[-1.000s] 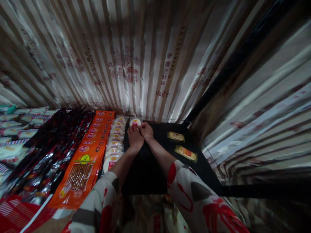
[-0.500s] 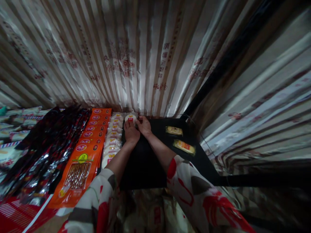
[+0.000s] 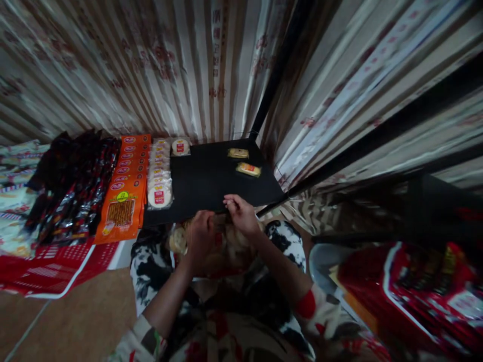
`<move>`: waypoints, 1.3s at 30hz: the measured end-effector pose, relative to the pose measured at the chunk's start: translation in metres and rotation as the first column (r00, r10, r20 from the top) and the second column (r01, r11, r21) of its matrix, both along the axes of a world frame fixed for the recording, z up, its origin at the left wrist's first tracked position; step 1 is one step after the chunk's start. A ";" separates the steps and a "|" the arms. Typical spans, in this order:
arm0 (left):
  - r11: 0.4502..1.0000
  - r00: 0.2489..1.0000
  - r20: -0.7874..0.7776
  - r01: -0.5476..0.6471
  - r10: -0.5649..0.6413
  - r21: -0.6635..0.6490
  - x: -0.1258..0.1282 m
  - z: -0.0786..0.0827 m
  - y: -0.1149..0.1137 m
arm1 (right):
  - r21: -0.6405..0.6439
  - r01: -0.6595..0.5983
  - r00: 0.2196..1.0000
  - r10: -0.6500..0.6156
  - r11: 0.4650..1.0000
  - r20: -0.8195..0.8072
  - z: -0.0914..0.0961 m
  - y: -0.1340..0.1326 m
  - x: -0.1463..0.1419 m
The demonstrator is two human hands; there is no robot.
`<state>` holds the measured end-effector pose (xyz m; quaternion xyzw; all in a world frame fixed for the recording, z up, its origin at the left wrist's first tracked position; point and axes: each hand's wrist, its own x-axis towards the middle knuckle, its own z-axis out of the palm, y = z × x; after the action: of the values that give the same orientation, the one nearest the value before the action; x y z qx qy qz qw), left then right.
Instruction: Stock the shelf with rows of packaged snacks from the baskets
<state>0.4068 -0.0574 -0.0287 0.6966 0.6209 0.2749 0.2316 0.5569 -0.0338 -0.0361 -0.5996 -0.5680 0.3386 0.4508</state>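
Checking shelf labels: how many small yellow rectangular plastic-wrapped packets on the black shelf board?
2. The far yellow packet sits near the back of the black shelf board; the near yellow packet lies just in front, slightly right. None appears hidden.

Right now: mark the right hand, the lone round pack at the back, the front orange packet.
right hand [image 3: 241,217]: head view, back of the hand.
round pack [image 3: 180,147]: head view, its red label.
orange packet [image 3: 121,213]: head view, its clear window.
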 end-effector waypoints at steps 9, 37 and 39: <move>0.945 0.964 -0.264 -0.088 0.001 -0.316 -0.010 -0.034 -0.059 | 0.047 -0.075 0.951 0.057 0.996 0.304 -0.035 -0.089 0.002; 0.940 0.908 -0.340 0.309 -0.247 0.143 -0.027 0.011 -0.044 | 0.101 -0.368 0.734 0.223 0.924 0.642 0.009 -0.081 -0.008; 0.902 0.878 -0.366 0.392 -0.308 0.180 -0.027 0.016 -0.038 | 0.026 -0.405 0.686 0.285 0.914 0.669 0.019 -0.076 -0.012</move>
<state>0.3799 -0.0957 -0.0123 0.8572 0.4742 0.1834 0.0818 0.5449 -0.1101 -0.0166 -0.5201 -0.8186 0.1369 0.2017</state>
